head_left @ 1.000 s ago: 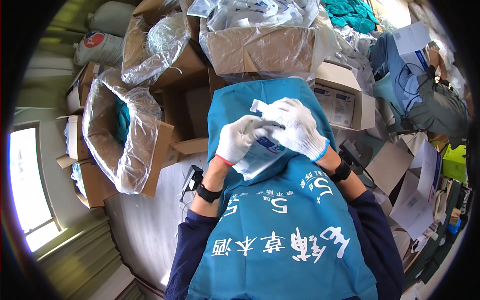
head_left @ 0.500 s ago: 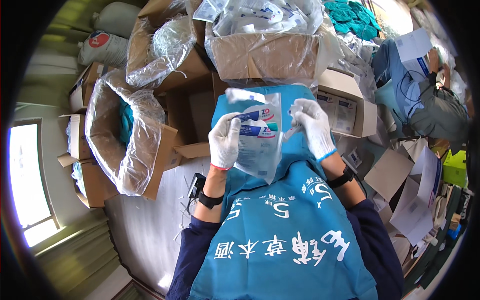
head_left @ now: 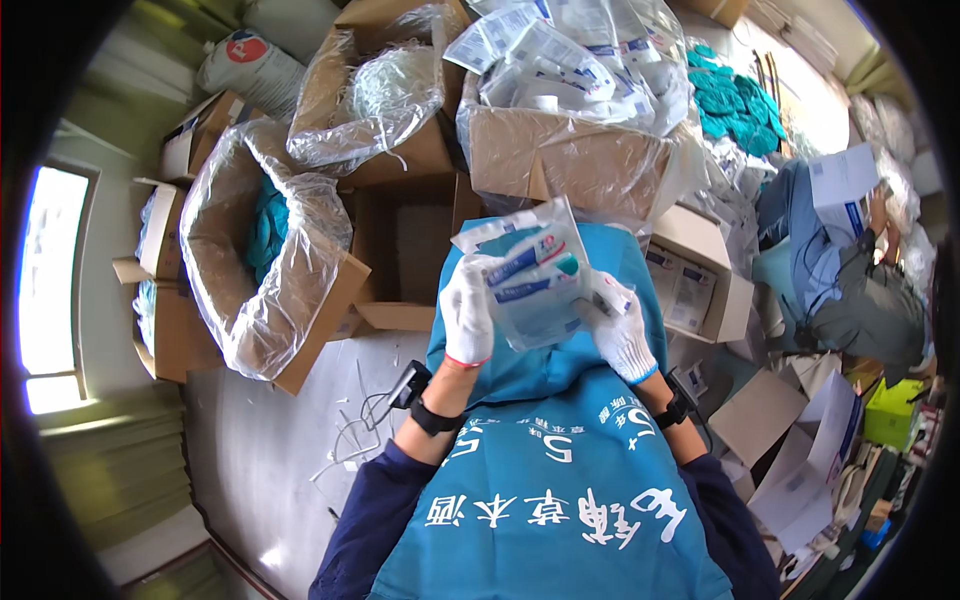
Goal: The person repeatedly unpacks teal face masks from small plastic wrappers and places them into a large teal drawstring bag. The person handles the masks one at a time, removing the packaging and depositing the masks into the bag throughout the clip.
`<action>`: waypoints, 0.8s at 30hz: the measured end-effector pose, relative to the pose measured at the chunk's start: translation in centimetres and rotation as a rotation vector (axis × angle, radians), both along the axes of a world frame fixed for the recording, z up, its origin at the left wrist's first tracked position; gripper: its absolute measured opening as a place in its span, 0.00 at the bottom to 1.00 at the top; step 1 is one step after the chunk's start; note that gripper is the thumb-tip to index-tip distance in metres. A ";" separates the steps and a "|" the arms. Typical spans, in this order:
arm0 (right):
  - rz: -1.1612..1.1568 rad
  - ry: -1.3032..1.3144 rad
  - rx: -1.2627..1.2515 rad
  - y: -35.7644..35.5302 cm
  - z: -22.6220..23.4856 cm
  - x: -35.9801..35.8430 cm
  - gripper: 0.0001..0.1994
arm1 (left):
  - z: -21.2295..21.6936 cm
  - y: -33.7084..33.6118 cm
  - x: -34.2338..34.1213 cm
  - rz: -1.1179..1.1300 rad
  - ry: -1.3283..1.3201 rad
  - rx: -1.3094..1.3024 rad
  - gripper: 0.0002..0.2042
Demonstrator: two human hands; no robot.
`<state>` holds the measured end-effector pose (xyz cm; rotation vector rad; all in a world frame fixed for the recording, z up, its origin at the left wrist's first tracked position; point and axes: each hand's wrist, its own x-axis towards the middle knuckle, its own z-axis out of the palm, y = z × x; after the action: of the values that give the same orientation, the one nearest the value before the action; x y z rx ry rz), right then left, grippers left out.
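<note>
A clear plastic pouch [head_left: 530, 310] with blue and white print is held tilted above my lap. My left hand [head_left: 466, 312], in a white knit glove, grips its left side, thumb in front. A bit of teal material [head_left: 567, 264] shows at the pouch's right. My right hand [head_left: 620, 330], gloved too, is closed at the pouch's right edge, with a small clear plastic scrap [head_left: 612, 292] at its fingers. How far those fingers also grip the pouch is hidden. Below both hands a teal apron [head_left: 560, 490] covers my lap.
Ahead stands a carton [head_left: 570, 150] heaped with printed pouches. A plastic-lined carton [head_left: 320, 320] with teal material is at left, beside an open brown carton [head_left: 405, 315]. At right, a white box [head_left: 690, 232] holds packets. Another person [head_left: 850, 270] sits beyond it. Cables [head_left: 350, 435] lie on the floor.
My right hand has come left and down to the pouch's edge, from apart beside it. The pouch has turned and tilted in my left hand. The whole view has shifted.
</note>
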<state>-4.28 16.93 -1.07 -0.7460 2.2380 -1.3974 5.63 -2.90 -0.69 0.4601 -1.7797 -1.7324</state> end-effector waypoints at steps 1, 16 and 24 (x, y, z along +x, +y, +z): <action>0.023 0.079 -0.033 0.3 -0.8 -0.4 0.15 | 1.4 -0.4 0.1 -0.075 -0.047 0.135 0.29; -0.051 0.217 -0.159 1.0 -0.9 -0.6 0.10 | 7.8 -1.8 -0.9 -0.426 -0.271 -0.602 0.11; -0.013 0.292 -0.083 0.9 -0.2 0.3 0.09 | 6.1 -0.8 -0.2 -0.304 -0.327 -0.645 0.10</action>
<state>-3.94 17.81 -1.27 -1.0229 2.4158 -1.4756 5.39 -3.69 5.42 0.2034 -2.6139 -1.1911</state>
